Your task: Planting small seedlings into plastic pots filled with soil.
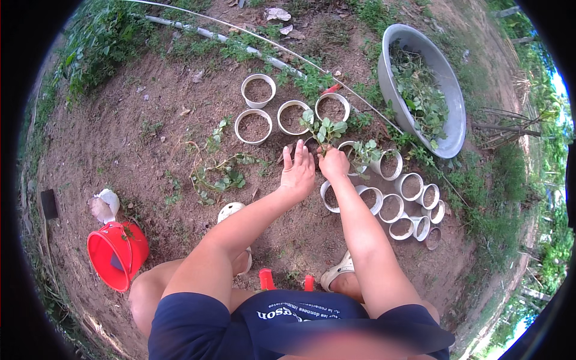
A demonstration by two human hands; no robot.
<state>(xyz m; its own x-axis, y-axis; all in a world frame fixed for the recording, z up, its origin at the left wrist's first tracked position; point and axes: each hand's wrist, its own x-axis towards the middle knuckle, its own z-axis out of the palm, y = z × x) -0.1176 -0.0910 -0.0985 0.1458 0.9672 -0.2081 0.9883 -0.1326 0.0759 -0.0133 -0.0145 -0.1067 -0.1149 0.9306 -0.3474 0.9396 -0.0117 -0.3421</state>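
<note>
My right hand [334, 163] grips the stem of a leafy green cutting [329, 129], whose leaves stand up beyond my fingers. Beside it, my left hand [299, 174] is stretched out palm down, fingers extended and nothing visible in its grasp. Both hands are at a white pot [310, 141] that they mostly hide; whether the stem is in its soil I cannot tell. Just beyond stand soil-filled white pots [293, 118]. Right of my right hand, another leafy cutting [366, 152] rises over a partly covered white pot [358, 170].
More soil-filled pots [390, 208] cluster at right. A grey basin [455, 112] of leafy cuttings [418, 87] tilts at upper right. Loose vines [225, 177] lie at left, beyond a red bucket [141, 243]. A pale pipe [211, 33] crosses the ground behind.
</note>
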